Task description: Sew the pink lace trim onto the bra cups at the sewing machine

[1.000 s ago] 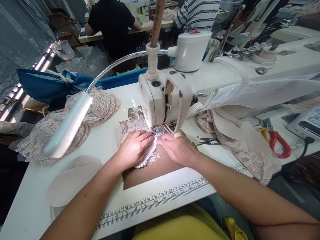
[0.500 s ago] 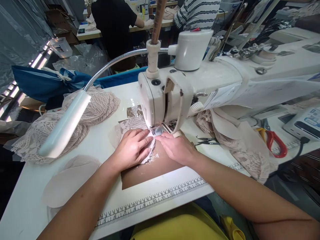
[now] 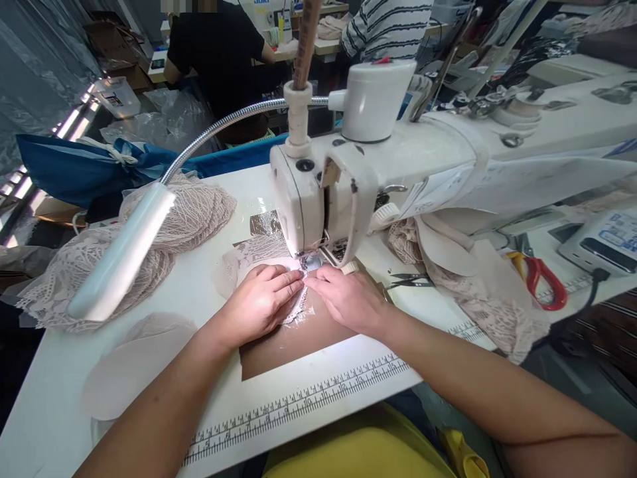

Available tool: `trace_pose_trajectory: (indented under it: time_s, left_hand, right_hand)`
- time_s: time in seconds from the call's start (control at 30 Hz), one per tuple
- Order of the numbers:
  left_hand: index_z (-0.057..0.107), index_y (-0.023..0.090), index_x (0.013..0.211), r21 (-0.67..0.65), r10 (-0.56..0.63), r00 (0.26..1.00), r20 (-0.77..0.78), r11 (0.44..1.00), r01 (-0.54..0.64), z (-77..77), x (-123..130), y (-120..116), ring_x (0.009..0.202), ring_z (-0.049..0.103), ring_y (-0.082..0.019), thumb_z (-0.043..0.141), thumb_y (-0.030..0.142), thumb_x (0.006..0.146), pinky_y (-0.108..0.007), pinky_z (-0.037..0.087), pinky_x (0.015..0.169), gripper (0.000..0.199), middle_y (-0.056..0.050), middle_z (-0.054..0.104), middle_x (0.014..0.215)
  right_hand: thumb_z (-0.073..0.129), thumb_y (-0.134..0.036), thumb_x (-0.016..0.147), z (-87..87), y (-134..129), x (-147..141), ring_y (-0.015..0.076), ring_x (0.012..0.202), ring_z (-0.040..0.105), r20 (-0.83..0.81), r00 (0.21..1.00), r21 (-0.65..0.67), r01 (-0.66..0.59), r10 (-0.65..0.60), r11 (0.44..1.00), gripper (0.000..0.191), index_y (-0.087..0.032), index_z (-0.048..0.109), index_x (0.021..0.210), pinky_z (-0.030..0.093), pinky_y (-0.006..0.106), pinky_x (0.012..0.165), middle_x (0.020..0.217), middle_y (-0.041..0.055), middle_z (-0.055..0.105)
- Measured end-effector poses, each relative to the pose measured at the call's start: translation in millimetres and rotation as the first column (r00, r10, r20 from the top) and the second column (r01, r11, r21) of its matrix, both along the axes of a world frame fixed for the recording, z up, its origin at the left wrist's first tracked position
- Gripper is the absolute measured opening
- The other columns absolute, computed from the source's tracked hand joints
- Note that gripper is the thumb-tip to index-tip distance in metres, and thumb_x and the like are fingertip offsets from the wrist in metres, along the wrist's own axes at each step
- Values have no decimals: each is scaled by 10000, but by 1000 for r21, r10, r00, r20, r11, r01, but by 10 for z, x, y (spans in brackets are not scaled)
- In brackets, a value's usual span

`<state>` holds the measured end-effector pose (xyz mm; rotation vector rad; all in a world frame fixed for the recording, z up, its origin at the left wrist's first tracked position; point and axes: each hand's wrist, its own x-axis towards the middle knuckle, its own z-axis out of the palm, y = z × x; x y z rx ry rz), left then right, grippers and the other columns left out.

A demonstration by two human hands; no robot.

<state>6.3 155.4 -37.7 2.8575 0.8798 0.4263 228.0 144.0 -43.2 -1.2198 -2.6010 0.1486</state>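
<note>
Pressing soft, scalloped lace [image 3: 262, 249]; fingers [image 3: 291, 277] flattened.

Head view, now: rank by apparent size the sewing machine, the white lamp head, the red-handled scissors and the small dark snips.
1. Sewing machine
2. White lamp head
3. Red-handled scissors
4. Dark snips

Beyond the machine I see a pale worktable [image 3: 326, 46] along the back, with a person in a black top [image 3: 216, 53] and another in a striped top [image 3: 393, 30] at it. Grey sheeting [image 3: 37, 53] hangs at the far left, above bright strips of light [image 3: 74, 119]. Cardboard boxes [image 3: 112, 46], a translucent tub [image 3: 117, 97] and clear plastic bags [image 3: 169, 123] crowd that side. The floor at lower right looks dark and greyish.
</note>
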Motion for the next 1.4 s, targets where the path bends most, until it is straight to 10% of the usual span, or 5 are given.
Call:
trace_pose_trajectory:
  time_s: [0.5, 0.83, 1.0, 1.4]
  left_hand:
    - [591, 128, 1250, -34, 127, 990, -62, 991, -129, -6, 104, -35, 1118, 519, -306, 482, 337, 926, -486, 452, 960, 401, -130, 593, 1301]
    - [636, 179, 1106, -167, 12, 995, -98, 986, -29, 306, -48, -117, 1224, 485, -312, 593, 203, 807, -473, 441, 1005, 303, -124, 567, 1307]
    - [649, 168, 879, -165, 21, 998, 64, 986, -10, 202, -19, -60, 1064, 595, -236, 470, 135, 901, -403, 500, 912, 184, -104, 679, 1072]
    - [667, 159, 1056, -184, 10, 995, 101, 983, 9, 177, 11, -41, 1030, 598, -228, 479, 286, 942, -377, 492, 906, 253, -121, 658, 1104]
  right_hand:
    - [445, -129, 874, 1, 19, -39, 171, 700, 519, 44, 996, 1, 77, -77, 997, 313, -175, 677, 1080, 311, 298, 579, 860, 64, 660]
    - [468, -130, 865, -2, 4, -5, 162, 679, 540, -89, 993, -20, 72, -74, 997, 285, -179, 671, 1059, 355, 273, 610, 888, 56, 683]
    - [499, -136, 866, 14, -4, -29, 150, 749, 573, -160, 987, -59, -14, 4, 998, 265, -183, 666, 1066, 373, 256, 630, 948, 52, 672]
    - [493, -134, 888, -59, -40, 21, 150, 735, 536, -132, 987, 69, -81, 89, 994, 232, -164, 711, 962, 375, 266, 645, 828, 51, 643]
